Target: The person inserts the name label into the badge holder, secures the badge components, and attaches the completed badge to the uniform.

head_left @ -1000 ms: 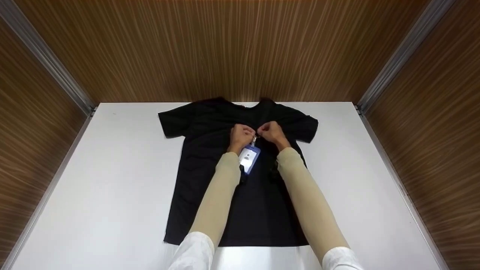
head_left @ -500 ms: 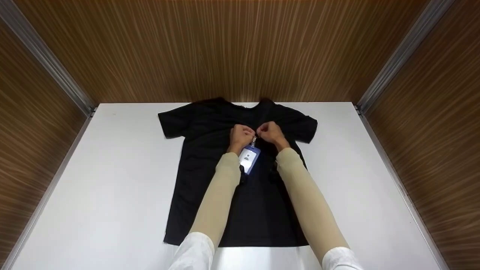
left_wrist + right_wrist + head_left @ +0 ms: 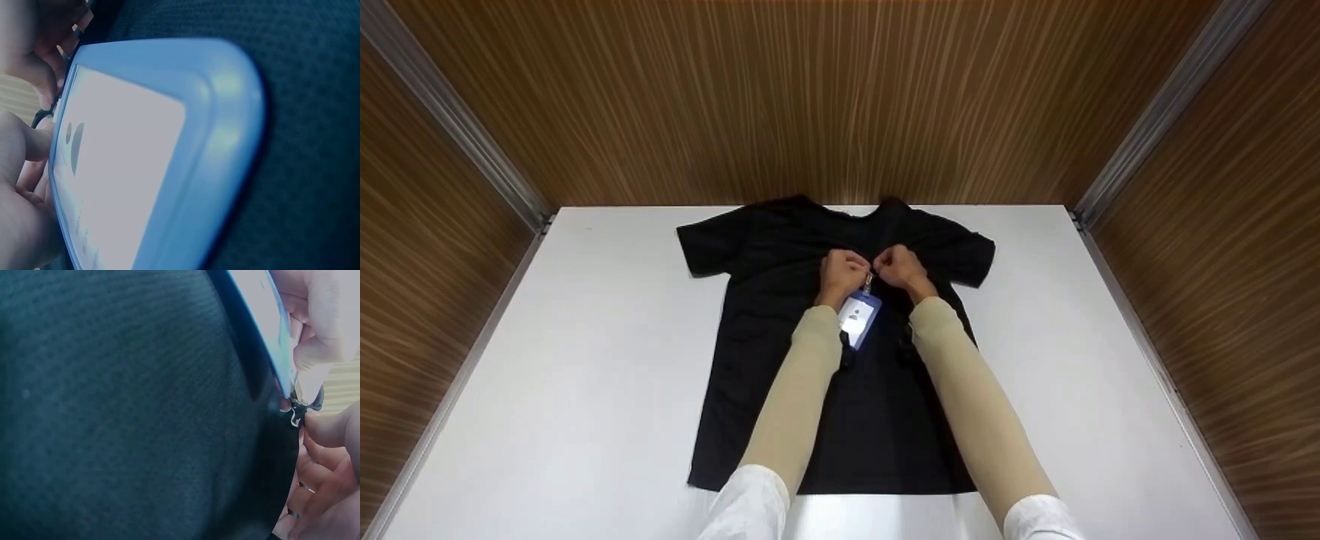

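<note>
A black T-shirt [image 3: 772,360] lies spread out, collar toward the back wall. On its chest rests a blue ID badge [image 3: 872,309] with a white card and a metal clip [image 3: 295,417] at its top. My left hand [image 3: 844,274] pinches the clip, as the left wrist view also shows the hand [image 3: 22,191] just past the badge. Beside it, my right hand [image 3: 900,266] pinches a bit of the shirt's dark cloth between thumb and finger. In the right wrist view a fold of this cloth [image 3: 287,444] meets the clip, close to the right thumb.
The shirt lies on a white table [image 3: 585,360]. Wood-grain panels stand at the back [image 3: 840,97] and both sides, joined by grey metal corner strips [image 3: 472,127]. Black wrist cameras sit under the beige sleeves [image 3: 787,375].
The right hand has shifted very slightly down and to the left. The left hand, badge and shirt have hardly moved.
</note>
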Available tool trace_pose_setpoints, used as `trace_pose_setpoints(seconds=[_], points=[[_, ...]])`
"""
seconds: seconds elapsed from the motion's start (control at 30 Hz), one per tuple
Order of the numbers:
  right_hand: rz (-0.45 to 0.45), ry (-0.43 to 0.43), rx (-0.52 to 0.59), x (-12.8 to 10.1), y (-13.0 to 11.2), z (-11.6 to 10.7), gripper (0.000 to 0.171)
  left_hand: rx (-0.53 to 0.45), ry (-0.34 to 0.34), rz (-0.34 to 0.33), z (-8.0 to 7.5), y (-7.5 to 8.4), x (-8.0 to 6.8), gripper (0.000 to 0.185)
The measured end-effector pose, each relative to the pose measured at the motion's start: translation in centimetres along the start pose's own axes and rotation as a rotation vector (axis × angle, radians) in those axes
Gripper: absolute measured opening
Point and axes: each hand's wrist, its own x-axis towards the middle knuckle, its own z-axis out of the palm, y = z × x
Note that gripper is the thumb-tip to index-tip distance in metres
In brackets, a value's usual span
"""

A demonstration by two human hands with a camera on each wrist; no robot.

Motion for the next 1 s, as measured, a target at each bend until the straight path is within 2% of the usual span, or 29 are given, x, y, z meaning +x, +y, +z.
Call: trace_pose_setpoints(seconds=[0.27,0.53,0.73,1.0], points=[[-0.020,-0.036,-0.041,0.18,0.07,0.44,0.023,-0.057,-0.010,-0.025,0.10,-0.10,-0.12,0.009],[-0.004,-0.022,-0.033,0.27,0.15,0.54,0.024,-0.058,-0.018,-0.012,-0.17,-0.02,-0.16,0.013],[0.009,-0.012,-0.012,0.49,0.37,0.45,0.023,-0.087,-0.045,-0.020,-0.33,-0.08,-0.03,0.015],[0.002,0.017,0.044,0.63,0.55,0.46,0.022,-0.174,-0.093,-0.061,-0.35,-0.32,0.18,0.019]])
